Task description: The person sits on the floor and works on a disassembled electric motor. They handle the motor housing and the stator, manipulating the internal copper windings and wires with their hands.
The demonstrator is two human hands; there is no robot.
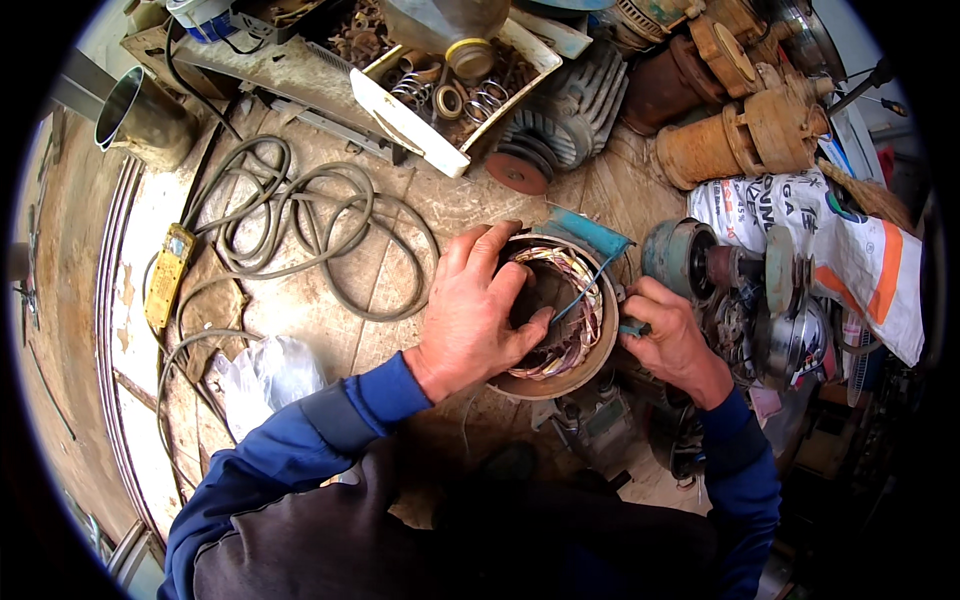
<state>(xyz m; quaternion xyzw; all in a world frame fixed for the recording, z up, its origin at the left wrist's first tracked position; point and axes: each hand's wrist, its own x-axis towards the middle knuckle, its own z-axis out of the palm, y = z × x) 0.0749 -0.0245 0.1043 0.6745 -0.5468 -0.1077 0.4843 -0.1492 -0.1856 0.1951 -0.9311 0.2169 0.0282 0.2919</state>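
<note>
In the middle sits a round electric motor housing (606,352), its open end facing up. A ring of bound copper windings (548,372) lines the inside. My left hand (470,310) grips the housing's left rim, fingers over the far edge and thumb inside by the windings. A thin blue wire (583,290) runs out of the bore towards a teal part (592,234) at the far side. At the housing's right side, my right hand (675,338) is closed in a pinch. A small teal piece shows at its fingertips, too hidden to name.
A coiled grey cable (330,225) with a yellow control box (168,275) lies left, near a clear plastic bag (268,380). Behind stand a white tray (415,135) of springs and a finned motor (585,105). Rusty motors (740,135) and a white sack (870,270) crowd the right.
</note>
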